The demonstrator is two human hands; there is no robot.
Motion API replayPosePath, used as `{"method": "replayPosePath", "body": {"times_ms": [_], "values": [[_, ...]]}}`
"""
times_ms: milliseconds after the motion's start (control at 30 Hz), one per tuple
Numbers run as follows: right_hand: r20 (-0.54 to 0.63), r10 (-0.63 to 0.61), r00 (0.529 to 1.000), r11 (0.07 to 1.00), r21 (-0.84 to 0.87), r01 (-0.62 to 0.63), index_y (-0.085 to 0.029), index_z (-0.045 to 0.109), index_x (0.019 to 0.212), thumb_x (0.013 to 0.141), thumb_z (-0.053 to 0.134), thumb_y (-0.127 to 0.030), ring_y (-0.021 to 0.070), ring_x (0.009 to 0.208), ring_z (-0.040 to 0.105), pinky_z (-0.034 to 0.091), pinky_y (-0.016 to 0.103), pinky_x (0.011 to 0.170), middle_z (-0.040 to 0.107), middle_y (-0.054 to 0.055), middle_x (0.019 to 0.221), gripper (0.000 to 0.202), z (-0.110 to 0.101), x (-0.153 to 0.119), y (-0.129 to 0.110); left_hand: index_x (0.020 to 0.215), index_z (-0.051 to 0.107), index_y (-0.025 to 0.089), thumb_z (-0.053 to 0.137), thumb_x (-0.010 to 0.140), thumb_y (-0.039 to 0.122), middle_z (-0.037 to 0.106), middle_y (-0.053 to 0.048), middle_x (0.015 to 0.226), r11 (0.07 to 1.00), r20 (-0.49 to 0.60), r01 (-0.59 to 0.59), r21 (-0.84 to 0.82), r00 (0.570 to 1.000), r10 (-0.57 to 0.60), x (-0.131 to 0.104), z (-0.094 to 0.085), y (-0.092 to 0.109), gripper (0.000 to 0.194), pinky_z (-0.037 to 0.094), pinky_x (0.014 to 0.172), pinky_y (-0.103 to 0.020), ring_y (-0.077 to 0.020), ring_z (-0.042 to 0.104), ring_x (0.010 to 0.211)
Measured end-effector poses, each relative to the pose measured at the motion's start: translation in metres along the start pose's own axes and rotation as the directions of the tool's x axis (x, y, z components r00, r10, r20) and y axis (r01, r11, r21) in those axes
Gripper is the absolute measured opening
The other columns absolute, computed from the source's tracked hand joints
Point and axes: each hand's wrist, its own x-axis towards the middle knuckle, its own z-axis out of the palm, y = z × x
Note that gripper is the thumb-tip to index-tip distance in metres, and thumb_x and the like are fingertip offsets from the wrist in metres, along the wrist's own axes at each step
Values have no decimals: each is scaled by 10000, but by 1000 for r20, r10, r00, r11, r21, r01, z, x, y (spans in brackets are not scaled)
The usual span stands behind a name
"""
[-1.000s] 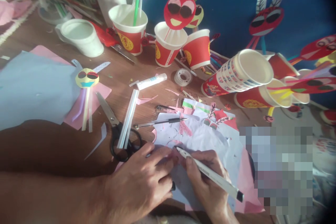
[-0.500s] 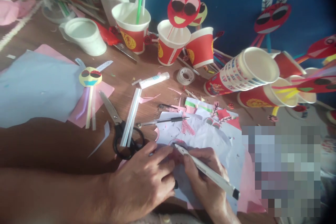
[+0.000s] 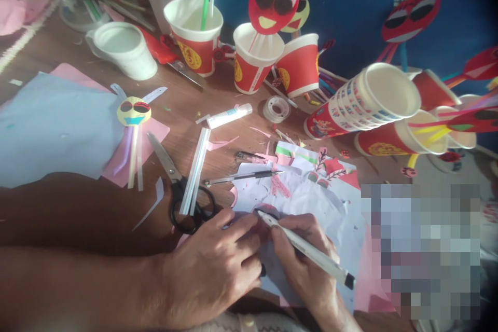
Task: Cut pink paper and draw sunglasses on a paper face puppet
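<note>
My right hand (image 3: 307,262) is closed around a white marker (image 3: 311,251) with a black end; its tip touches a small pinkish paper piece (image 3: 268,211) on the white sheets (image 3: 303,197). My left hand (image 3: 223,264) presses down beside the marker tip, fingers bent and close together. A small black thing shows at its fingertips; what lies under the fingers is hidden. Just above my left hand are black-handled scissors (image 3: 177,192) with white strips (image 3: 194,171) lying across the handles. A pen (image 3: 249,177) rests along the top of the sheets.
Red and white paper cups (image 3: 259,57) hold straw-legged paper faces at the back. Stacked cups (image 3: 361,98) lean at the right. A white mug (image 3: 126,49), a yellow paper face (image 3: 134,111), a glue stick (image 3: 230,115) and a tape roll (image 3: 276,109) are farther off.
The view has shifted slightly. Both hands stay nearly in place, with the marker tip still at the small paper piece.
</note>
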Motion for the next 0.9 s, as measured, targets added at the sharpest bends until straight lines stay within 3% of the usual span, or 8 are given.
{"method": "replayPosePath", "body": {"times_ms": [400, 533, 667, 900], "values": [[16, 31, 999, 999, 10, -31, -224, 539, 735, 810, 595, -215, 84, 363, 543, 441, 173, 414, 589, -77, 493, 95, -2, 3, -2, 870, 644, 191, 515, 937, 362, 679, -17, 1042, 1000, 6, 15, 14, 1000, -15, 0, 1, 0, 225, 281, 936, -418, -237, 501, 1123], [-5, 108, 994, 982, 156, -106, -231, 540, 782, 843, 588, -225, 92, 373, 541, 442, 168, 388, 591, -76, 503, 78, -4, -2, 2, 812, 629, 195, 549, 915, 381, 676, -19, 1007, 1000, -6, 2, 29, 1000, -1, 0, 0, -1, 228, 278, 932, -395, -226, 505, 1117], [-33, 190, 981, 956, 232, -177, -231, 519, 770, 859, 583, -237, 112, 388, 560, 438, 180, 365, 604, -57, 513, 109, -7, -6, 6, 866, 630, 195, 538, 921, 376, 657, -28, 1119, 998, -17, -15, 62, 1000, 16, -2, 1, 0, 211, 267, 963, -397, -228, 494, 1153], [-31, 115, 993, 986, 127, -111, -225, 507, 767, 860, 576, -234, 109, 369, 565, 411, 170, 342, 615, -53, 485, 116, -9, -7, 5, 897, 617, 190, 519, 929, 368, 622, -61, 1205, 999, -17, -7, 50, 1000, 8, -6, 3, -1, 206, 271, 1010, -379, -223, 473, 1217]]}}
